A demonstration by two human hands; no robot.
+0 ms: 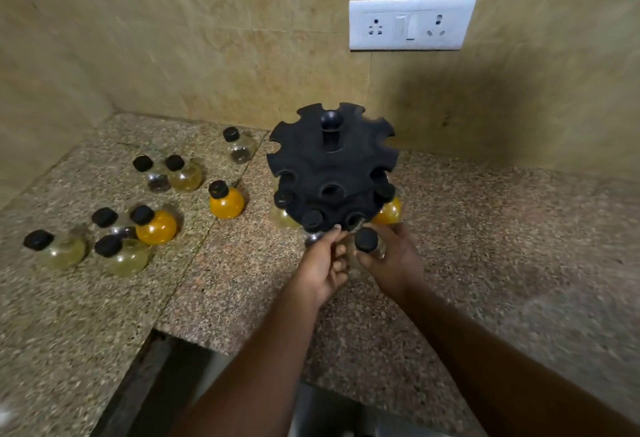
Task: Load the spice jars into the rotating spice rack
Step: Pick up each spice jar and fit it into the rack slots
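The black rotating spice rack (330, 166) stands on the granite counter (485, 246) near the back wall. Its lower tier holds several black-capped jars, among them an orange one (389, 213) on the right and a pale yellow one (282, 218) on the left. My right hand (391, 263) grips a clear jar with a black cap (366, 239) just below the rack's front slot. My left hand (323, 265) pinches the rack's front edge beside a hanging jar (311, 225). Several loose jars (156, 225) stand on the counter to the left.
A white socket panel (412, 22) is on the tiled wall behind the rack. The counter's front edge has a cut-out (166, 367) at the lower left, with a dark gap below.
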